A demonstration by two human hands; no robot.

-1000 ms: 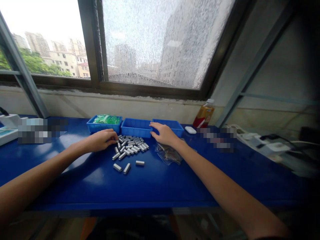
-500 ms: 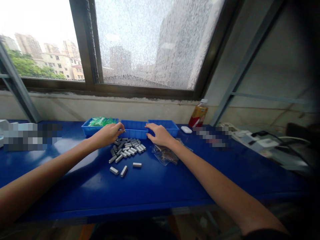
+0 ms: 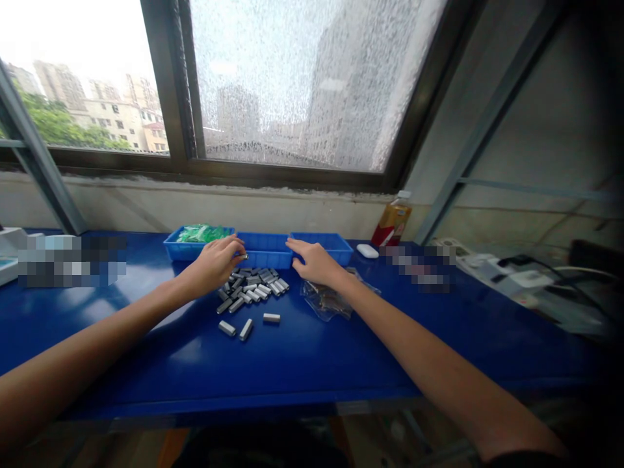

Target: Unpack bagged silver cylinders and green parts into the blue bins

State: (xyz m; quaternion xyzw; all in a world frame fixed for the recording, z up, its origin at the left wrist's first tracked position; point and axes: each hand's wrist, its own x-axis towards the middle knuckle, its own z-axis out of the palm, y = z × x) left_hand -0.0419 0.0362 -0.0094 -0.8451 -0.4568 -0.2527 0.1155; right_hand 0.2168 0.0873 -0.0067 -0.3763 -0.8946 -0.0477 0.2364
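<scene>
My left hand (image 3: 223, 257) is closed in a pinch over the front left of the middle blue bin (image 3: 267, 260). A small metal hex standoff (image 3: 244, 257) shows its end at the fingertips. Below that hand lies a pile of similar silver hex standoffs (image 3: 263, 290), with a few loose ones (image 3: 246, 329) nearer the front. My right hand (image 3: 314, 261) has thumb and fingers apart, at the meeting corner of the middle bin and the right blue bin (image 3: 336, 243); contact with the rim is hard to tell. Under its wrist lies a clear plastic bag (image 3: 327, 304) with brownish contents.
Green packets (image 3: 202, 233) fill the left blue bin (image 3: 174, 252). A white case (image 3: 367, 251) and a drink bottle (image 3: 392, 220) stand right of the bins. White devices and cables lie at the far right of the blue table (image 3: 312, 370), below a window.
The view has shifted slightly. My left hand stays near the bin's front with its fingertips a little lower, and the standoff's end shows more clearly. My right hand has barely moved.
</scene>
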